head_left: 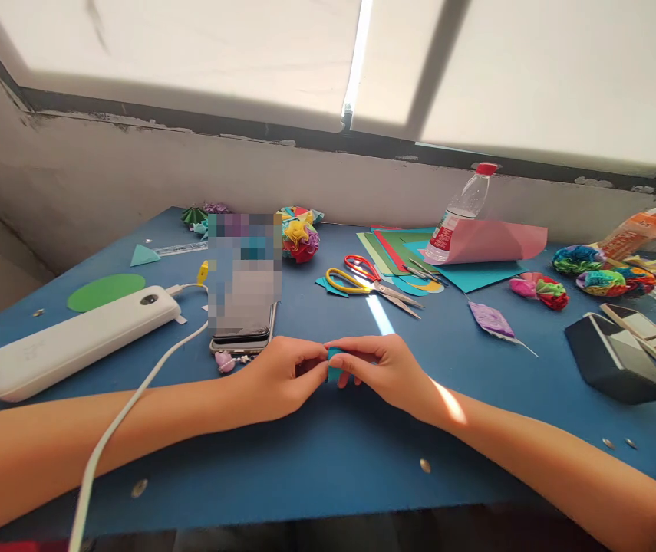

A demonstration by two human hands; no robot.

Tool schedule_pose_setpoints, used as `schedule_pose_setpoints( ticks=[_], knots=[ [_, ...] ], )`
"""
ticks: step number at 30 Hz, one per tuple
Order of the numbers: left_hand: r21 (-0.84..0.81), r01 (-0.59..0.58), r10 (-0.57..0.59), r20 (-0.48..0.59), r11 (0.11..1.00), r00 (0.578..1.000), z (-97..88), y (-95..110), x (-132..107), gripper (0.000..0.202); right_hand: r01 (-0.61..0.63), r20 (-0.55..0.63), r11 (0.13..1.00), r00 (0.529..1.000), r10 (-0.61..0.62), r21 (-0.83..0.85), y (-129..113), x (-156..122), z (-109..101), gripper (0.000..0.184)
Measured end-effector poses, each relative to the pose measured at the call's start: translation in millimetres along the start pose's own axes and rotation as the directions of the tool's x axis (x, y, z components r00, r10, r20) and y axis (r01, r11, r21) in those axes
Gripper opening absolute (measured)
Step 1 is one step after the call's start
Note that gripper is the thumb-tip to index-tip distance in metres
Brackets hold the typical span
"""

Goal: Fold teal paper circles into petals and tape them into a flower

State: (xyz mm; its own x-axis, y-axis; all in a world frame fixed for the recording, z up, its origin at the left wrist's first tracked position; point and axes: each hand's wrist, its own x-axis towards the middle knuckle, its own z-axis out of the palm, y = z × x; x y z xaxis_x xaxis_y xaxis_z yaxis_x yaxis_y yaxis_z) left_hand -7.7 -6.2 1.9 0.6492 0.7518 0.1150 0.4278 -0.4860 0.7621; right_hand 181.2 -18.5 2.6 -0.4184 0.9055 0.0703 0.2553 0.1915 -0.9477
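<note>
Near the front middle of the table, a small piece of teal paper [334,363] is pinched between both hands, mostly covered by fingers. My left hand [290,377] grips its left edge with thumb and forefinger. My right hand [386,369] closes on it from the right, thumb in front, its other fingers curled behind. How the paper is folded I cannot make out. Just beyond the hands lie scissors [377,287] with red and yellow handles, resting partly on teal paper scraps. A phone [242,336] with a pink charm [225,362] sits beside my left hand, partly blurred out.
A white power bank [83,343] lies left, its cable [132,402] crossing over my left forearm. Coloured paper sheets [477,274] and a red-capped bottle [459,215] stand at the back. Paper flowers [300,236], a purple packet [492,320] and a black box [618,356] surround the work area.
</note>
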Motion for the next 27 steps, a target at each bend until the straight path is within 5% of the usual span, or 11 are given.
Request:
schedule_pose_setpoints(
  ticks=[11, 18, 27],
  knots=[
    [0.056, -0.061, 0.062, -0.022, 0.997, 0.998, 0.4, -1.6, -1.1, 0.026, 0.045, -0.027, 0.994, 0.998, -0.048, -0.104, -6.3, -4.8, 3.2, 0.023],
    [-0.011, 0.048, -0.048, -0.055, 0.999, 0.997, 0.5, 0.5, 0.9, 0.030, -0.048, -0.016, 0.998, 0.999, 0.048, 0.030, -6.7, -0.5, 2.6, 0.017],
    [-0.071, 0.052, -0.052, 0.002, 0.996, 0.999, -3.1, 1.4, 2.6, 0.030, -0.077, 0.044, 0.984, 0.997, 0.070, 0.161, 1.4, 3.0, 2.4, 0.027]
  ],
)
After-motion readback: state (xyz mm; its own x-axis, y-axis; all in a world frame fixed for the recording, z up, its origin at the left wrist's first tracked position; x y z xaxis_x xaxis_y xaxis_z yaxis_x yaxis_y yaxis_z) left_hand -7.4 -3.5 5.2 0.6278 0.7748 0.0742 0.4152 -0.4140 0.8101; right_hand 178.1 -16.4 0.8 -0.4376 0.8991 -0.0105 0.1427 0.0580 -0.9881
